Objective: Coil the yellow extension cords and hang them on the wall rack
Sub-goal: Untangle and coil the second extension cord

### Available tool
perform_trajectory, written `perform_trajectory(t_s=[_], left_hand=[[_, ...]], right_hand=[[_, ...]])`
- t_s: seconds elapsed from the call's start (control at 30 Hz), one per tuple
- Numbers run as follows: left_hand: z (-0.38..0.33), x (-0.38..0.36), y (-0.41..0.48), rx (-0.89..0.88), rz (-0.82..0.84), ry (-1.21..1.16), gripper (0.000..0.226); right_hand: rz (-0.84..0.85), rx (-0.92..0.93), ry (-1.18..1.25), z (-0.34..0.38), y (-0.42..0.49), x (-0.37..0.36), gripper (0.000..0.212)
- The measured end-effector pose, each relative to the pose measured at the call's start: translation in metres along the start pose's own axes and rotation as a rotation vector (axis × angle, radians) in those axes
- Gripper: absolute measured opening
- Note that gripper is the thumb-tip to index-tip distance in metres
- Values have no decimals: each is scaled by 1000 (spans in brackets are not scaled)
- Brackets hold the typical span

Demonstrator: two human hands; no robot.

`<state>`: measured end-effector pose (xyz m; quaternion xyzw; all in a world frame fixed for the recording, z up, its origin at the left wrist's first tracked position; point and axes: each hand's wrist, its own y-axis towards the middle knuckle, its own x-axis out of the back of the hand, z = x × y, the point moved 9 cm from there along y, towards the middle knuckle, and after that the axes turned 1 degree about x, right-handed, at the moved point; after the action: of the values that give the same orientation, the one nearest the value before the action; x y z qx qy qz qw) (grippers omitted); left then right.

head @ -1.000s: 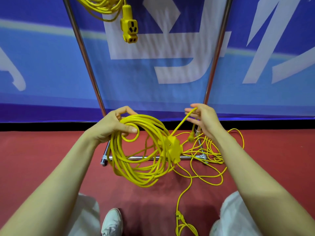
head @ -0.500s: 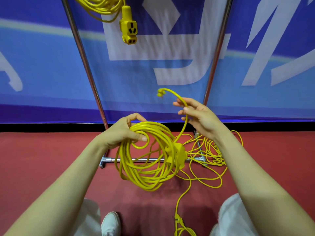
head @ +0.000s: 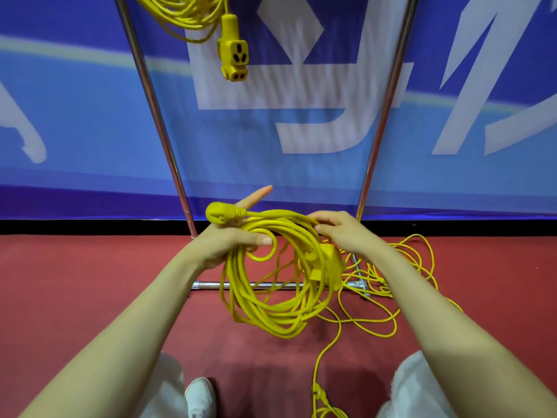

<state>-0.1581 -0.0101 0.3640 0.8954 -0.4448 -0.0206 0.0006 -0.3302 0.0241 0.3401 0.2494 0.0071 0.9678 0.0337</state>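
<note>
A thick coil of yellow extension cord [head: 271,309] hangs from my left hand [head: 229,241], whose thumb presses the loops while the index finger points out. The cord's plug [head: 221,213] lies across the top of that hand. My right hand [head: 340,232] pinches the top strands of the coil at its right side. A yellow socket block [head: 328,267] hangs within the coil below my right hand. Another yellow coil [head: 184,13] hangs on the metal rack [head: 156,110] at the top, its socket end [head: 233,60] dangling.
A tangle of thinner yellow cord [head: 391,285] lies on the red floor around the rack's right foot, and one strand trails toward my feet [head: 322,375]. The rack's base bar [head: 265,285] crosses behind the coil. A blue banner wall stands behind. My white shoe [head: 200,396] is below.
My right hand brought the plug end over from the right and laid it across my left hand, adding the last loop to the coil. Both hands rose slightly.
</note>
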Motion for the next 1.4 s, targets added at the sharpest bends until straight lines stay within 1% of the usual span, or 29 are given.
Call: perform_trajectory(t_s=[0.1, 0.17, 0.2, 0.27, 0.3, 0.33, 0.37, 0.43, 0.47, 0.5, 0.57, 0.6, 0.67, 0.7, 0.8, 0.87, 0.97, 1.0, 1.03, 1.1, 1.17, 1.3, 1.4], left_hand=[[1, -4, 1, 15, -7, -13, 59], [2, -8, 1, 14, 13, -26, 50], [2, -9, 2, 15, 20, -23, 48], [4, -11, 3, 25, 14, -4, 46], [5, -11, 4, 30, 2, 7, 45], [6, -10, 5, 36, -13, 20, 46], [7, -11, 6, 40, -23, 32, 46], [10, -13, 7, 45, -48, 45, 50], [11, -12, 8, 42, -69, 39, 52], [12, -12, 9, 37, -93, 27, 50], [11, -13, 10, 16, -122, 4, 43], [10, -14, 10, 4, -129, -4, 41], [7, -17, 10, -17, -134, -11, 41], [5, -18, 10, -27, -130, -10, 42], [0, -21, 10, -37, -134, -36, 44], [0, -20, 11, -30, -144, -65, 49], [9, -10, 15, 11, -178, -51, 76], [13, -8, 16, 34, -174, -53, 82], [16, -7, 17, 49, -167, -56, 83], [19, -5, 19, 68, -170, -19, 72], [21, -4, 20, 75, -187, 75, 61], [22, 0, 21, 100, -220, 181, 52], [35, 6, 19, 221, -214, 389, 42]], right_hand=[[32, -75, -151, -7, -2, -4, 36], [47, -117, -194, -5, -4, -5, 40], [37, -106, -164, 1, -4, -5, 40], [28, -39, 73, 17, -7, -6, 40], [54, 2, 202, 26, -10, -10, 44], [103, 34, 255, 33, -10, -16, 52], [162, 62, 201, 37, -11, -24, 65], [209, 111, -71, 35, -11, -38, 90], [195, 132, -171, 34, -11, -41, 96], [176, 148, -204, 33, -9, -42, 96], [129, 170, -210, 38, -7, -40, 83], [104, 171, -239, 41, -7, -37, 71], [84, 165, -279, 43, -8, -30, 37], [86, 170, -276, 46, -9, -27, 27], [69, 196, -245, 54, -14, -20, 17], [54, 207, -237, 57, -15, -18, 13], [24, 194, -241, 56, -16, -19, 13], [17, 189, -241, 55, -16, -19, 12], [14, 184, -245, 55, -16, -20, 12], [10, 182, -263, 54, -14, -22, 13], [8, 184, -275, 54, -14, -22, 17], [19, 176, -297, 57, -15, -19, 21], [24, 139, -334, 51, -13, -16, 20]])
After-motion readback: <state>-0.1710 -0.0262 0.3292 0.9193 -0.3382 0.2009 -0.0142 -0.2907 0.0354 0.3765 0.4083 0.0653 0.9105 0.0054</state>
